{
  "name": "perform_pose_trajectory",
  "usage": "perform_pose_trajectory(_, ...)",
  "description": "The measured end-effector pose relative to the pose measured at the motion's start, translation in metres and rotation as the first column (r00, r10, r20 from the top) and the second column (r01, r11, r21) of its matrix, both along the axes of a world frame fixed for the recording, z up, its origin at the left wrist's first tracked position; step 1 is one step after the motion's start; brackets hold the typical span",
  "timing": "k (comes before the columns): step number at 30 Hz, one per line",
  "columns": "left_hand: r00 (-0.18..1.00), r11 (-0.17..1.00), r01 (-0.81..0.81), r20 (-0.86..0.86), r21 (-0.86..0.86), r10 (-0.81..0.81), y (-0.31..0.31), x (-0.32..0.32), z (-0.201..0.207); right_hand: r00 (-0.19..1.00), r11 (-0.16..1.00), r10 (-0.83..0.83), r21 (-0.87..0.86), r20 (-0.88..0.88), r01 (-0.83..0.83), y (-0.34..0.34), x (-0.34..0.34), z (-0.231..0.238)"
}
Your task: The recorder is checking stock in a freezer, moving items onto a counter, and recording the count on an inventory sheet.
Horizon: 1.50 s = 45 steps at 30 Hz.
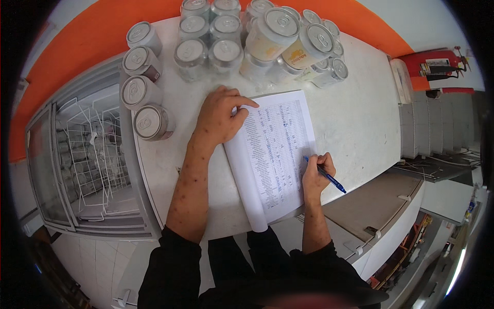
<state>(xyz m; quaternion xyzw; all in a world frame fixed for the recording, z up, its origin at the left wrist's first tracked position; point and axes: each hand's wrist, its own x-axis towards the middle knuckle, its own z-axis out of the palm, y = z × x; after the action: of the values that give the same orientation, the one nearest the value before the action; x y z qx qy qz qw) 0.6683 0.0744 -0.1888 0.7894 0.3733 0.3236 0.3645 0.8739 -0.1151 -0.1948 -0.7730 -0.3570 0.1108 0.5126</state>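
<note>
A stack of printed sheets point(283, 154) lies on the white tabletop point(360, 118), its page filled with a table and blue handwritten marks. Its left side is curled over into a roll. My left hand point(221, 116) rests at the upper left of the sheets, index finger stretched across the page's top edge and the other fingers bent. At the page's right edge, my right hand point(317, 177) is closed around a blue pen point(334, 181). The pen's tip points to the page, and its rear end sticks out to the lower right.
Several wrapped cans point(226, 51) stand in packs along the far side, some stacked on others. A row of loose cans point(136, 92) lines the left edge. Left of the table is a glass-topped chest cooler point(82, 154) with wire baskets. A red fire extinguisher point(432, 62) is at far right.
</note>
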Motion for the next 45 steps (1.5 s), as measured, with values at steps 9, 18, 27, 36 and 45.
perform_pose_trajectory(9, 0.999, 0.999, 0.030, -0.027, -0.034, -0.030, 0.002, -0.001, 0.003, 0.999, 0.992, 0.008, 0.124, 0.035, -0.012, 0.004, 0.002, -0.004)
perform_pose_trajectory(18, 0.997, 0.994, 0.041, -0.056, -0.100, -0.047, 0.001, 0.003, 0.004, 0.999, 0.994, -0.018, 0.109, 0.031, 0.014, 0.000, 0.004, -0.003)
perform_pose_trajectory(27, 0.997, 0.993, 0.053, -0.057, -0.109, -0.059, 0.000, 0.001, 0.003, 0.995, 0.997, -0.039, 0.071, 0.088, 0.033, 0.000, 0.004, -0.003)
perform_pose_trajectory(36, 0.995, 0.986, 0.077, -0.051, -0.148, -0.085, 0.003, 0.005, 0.001, 0.995, 0.994, -0.020, 0.110, 0.100, 0.009, 0.001, 0.009, -0.005)
perform_pose_trajectory(45, 0.997, 0.991, 0.071, -0.036, -0.113, -0.075, 0.002, 0.002, -0.001, 0.996, 0.996, -0.029, 0.091, 0.083, 0.021, 0.000, 0.007, -0.009)
